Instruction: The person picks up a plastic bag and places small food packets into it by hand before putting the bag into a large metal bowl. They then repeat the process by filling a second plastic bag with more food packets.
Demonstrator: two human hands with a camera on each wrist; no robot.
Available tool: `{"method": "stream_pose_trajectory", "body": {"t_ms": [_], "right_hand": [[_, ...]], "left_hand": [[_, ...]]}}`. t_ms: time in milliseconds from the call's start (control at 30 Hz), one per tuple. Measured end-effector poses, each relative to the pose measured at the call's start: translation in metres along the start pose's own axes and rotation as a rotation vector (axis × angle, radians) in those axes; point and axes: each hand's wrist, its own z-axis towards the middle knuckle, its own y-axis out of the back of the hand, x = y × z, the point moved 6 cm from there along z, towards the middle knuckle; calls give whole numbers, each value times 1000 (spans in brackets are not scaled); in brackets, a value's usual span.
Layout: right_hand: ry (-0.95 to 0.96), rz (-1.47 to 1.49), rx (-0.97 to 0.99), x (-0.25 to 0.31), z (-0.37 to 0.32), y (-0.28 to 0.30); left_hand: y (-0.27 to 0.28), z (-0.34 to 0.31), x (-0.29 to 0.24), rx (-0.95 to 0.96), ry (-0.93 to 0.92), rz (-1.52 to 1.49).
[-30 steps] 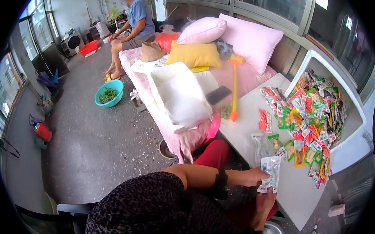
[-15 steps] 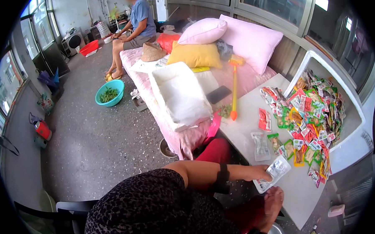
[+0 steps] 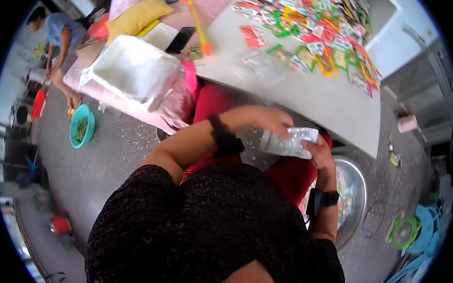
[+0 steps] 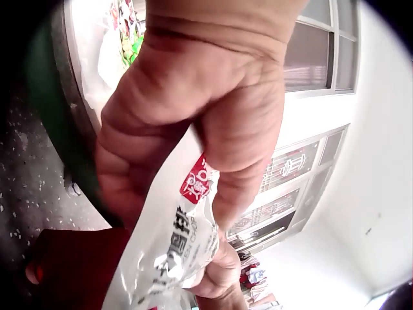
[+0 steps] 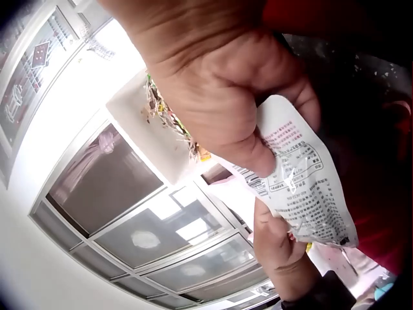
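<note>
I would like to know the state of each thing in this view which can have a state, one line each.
Left hand: gripping the pouch
Right hand: pinching the pouch
Pouch: held between both hands; sealed or not, unclear
Colourful packets: loosely heaped on the table
Foam box on the bed: open
Metal basin: holding more packets
Teal basin: holding greens
Phone: screen dark

A pale table (image 3: 316,102) stands beside a pink-covered bed (image 3: 170,114) on speckled floor (image 3: 120,154).

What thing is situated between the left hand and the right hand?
The head view shows a printed pouch between the left hand and the right hand.
</note>
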Motion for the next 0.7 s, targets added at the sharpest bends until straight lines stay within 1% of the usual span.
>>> {"method": "stream_pose_trajectory", "body": {"t_ms": [33, 67, 100, 133, 167, 200, 300, 400, 467, 600, 700], "right_hand": [[24, 54, -63, 0, -3, 6], [51, 108, -122, 1, -5, 13], [93, 134, -179, -1, -5, 24], [131, 157, -233, 0, -5, 32], [166, 221, -310, 0, -4, 38], [205, 246, -348, 1, -2, 41], [245, 331, -405, 6, 8, 42], [281, 356, -413, 12, 24, 34], [287, 382, -424, 12, 39, 33], [284, 362, -318, 17, 64, 19], [243, 342, -269, 20, 75, 6]], "left_hand": [[11, 4, 13, -140, -61, -94], [26, 2, 26, -344, -104, -204], [40, -3, 29, -547, -73, -148], [53, -11, 23, -784, -135, 88], [60, -13, 29, -869, -54, 242], [65, -14, 33, -954, 28, 400], [64, -10, 33, -1058, 120, 679], [69, -1, 46, -1023, 174, 634], [72, 5, 51, -1029, 145, 624], [71, 2, 41, -1067, 78, 597], [69, 2, 35, -1076, 6, 599]]}}
